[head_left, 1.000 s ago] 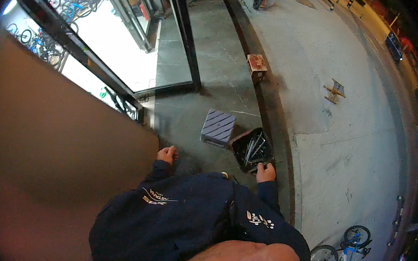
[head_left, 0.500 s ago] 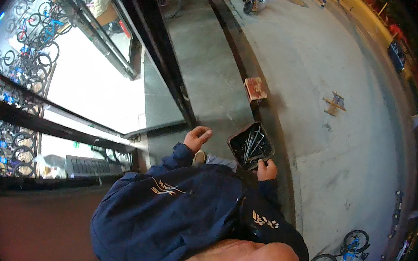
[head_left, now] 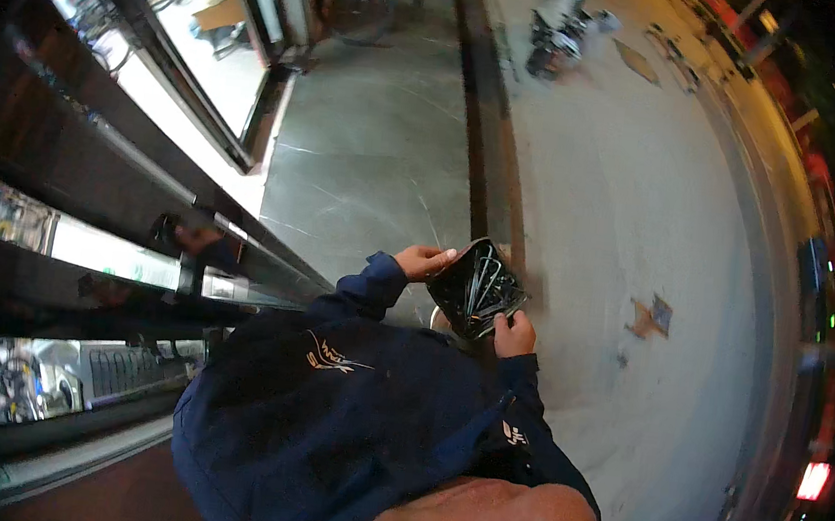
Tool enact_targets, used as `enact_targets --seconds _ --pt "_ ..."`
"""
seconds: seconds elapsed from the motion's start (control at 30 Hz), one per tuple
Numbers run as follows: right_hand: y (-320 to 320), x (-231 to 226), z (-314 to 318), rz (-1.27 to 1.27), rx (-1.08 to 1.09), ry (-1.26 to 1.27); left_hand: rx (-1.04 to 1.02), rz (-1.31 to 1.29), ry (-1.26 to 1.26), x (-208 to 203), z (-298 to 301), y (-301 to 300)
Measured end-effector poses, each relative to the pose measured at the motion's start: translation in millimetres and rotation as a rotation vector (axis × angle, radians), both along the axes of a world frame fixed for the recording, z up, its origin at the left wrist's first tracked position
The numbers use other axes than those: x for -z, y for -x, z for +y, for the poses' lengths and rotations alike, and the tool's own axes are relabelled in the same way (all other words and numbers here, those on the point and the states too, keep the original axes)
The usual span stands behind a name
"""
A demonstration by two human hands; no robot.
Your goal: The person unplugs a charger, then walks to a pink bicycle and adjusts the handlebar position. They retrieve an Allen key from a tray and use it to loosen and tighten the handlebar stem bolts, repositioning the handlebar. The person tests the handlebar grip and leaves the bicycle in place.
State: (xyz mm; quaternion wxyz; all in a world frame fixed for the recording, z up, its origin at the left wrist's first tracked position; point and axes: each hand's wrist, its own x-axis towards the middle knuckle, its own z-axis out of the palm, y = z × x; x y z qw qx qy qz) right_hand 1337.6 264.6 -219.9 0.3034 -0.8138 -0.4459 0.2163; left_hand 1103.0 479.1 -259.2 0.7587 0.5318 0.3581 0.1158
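Observation:
A black open-topped box (head_left: 446, 292) is held in front of my body between both hands. Inside it lie several long thin metal tools (head_left: 482, 279), silver and loosely piled; their exact kind is too small to tell. With thumb and fingers, my left hand (head_left: 425, 262) grips the box's left corner. At the near right edge, my right hand (head_left: 514, 336) has its thumb over the rim and its fingers curled around the side. Dark blue sleeves cover both forearms.
Glass door panels with dark frames (head_left: 127, 147) stand to my left, bicycles showing behind them. A grey tiled walkway (head_left: 368, 145) runs ahead, edged by a dark strip. On the pavement to the right are a small wooden object (head_left: 649, 316) and a parked motorbike (head_left: 557, 38) farther off.
My left hand has come from beside the door onto the box's left corner. My right hand keeps its hold on the box. The view has shifted along the walkway, past the reddish block.

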Motion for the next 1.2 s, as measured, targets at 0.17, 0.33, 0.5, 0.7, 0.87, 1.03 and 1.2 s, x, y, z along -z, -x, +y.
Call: enact_targets --seconds 0.17,0.33,0.5,0.7,0.87,1.03,1.2 --pt "-39.9 -27.8 161.3 0.427 -0.16 -0.02 -0.132 0.091 0.064 -36.7 91.3 9.2" --pt "-43.9 -13.6 325.3 0.29 -0.451 -0.156 -0.144 0.001 0.093 -43.1 230.6 47.2" --pt "-8.2 8.6 422.8 0.354 -0.463 0.073 -0.115 0.08 0.086 -28.0 322.0 87.9" --pt "74.9 25.2 571.5 0.316 -0.704 0.126 -0.35 0.077 0.113 -36.9 388.2 179.4" --pt "175.7 3.0 668.1 0.166 -1.005 0.157 -0.807 0.09 0.114 -51.3 361.2 255.5" --pt "307.1 -34.9 729.4 0.081 -1.43 0.139 -1.377 0.093 0.138 -57.0 314.7 309.1" --pt "435.1 -56.2 788.0 0.55 -1.509 0.303 -1.763 -0.139 0.15 -74.4 318.6 386.1"
